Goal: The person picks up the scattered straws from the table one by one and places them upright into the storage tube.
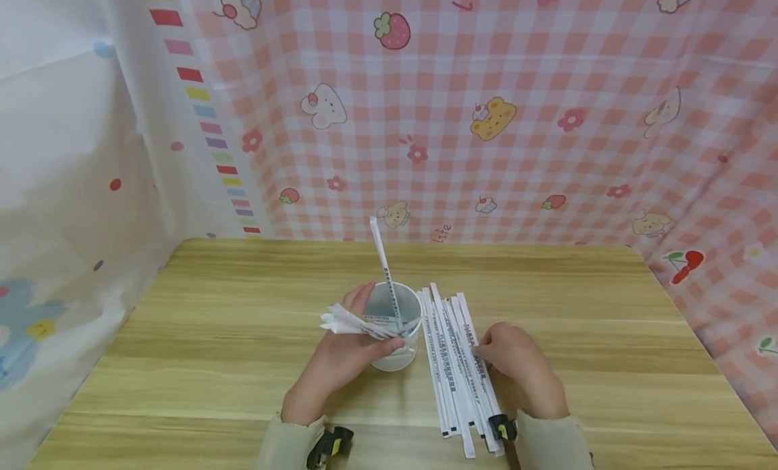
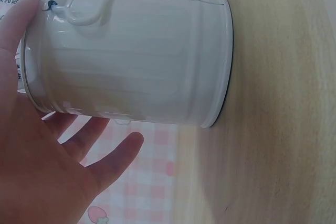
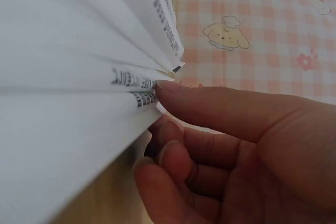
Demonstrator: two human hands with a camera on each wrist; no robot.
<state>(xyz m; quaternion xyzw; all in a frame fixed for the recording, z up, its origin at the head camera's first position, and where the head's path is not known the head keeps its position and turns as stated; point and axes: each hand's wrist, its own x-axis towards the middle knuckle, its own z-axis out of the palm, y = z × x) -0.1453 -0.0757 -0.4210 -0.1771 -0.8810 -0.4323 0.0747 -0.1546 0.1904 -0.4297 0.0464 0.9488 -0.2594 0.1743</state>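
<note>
A white pail (image 2: 131, 56) with a wire handle (image 2: 86, 19) stands on the table. My left hand (image 1: 340, 352) grips it at the rim, thumb on the near side and fingers round the far side. Inside, one long paper-wrapped straw (image 1: 383, 257) leans upright, while several more wrapped straws (image 1: 346, 321) tilt out over the left rim. To the pail's right lies a loose pile of wrapped straws (image 1: 446, 362) with dark print. My right hand (image 1: 516, 355) is at the pile's right edge, where its thumb and curled fingers pinch a wrapped straw (image 3: 136, 82).
The wooden table (image 1: 200, 362) ends at the back against a pink checked cloth (image 1: 516, 166) with cartoon prints. A white cloth (image 1: 67, 152) hangs along the left. Dark wrist straps with black devices (image 1: 503, 427) sit by both sleeves.
</note>
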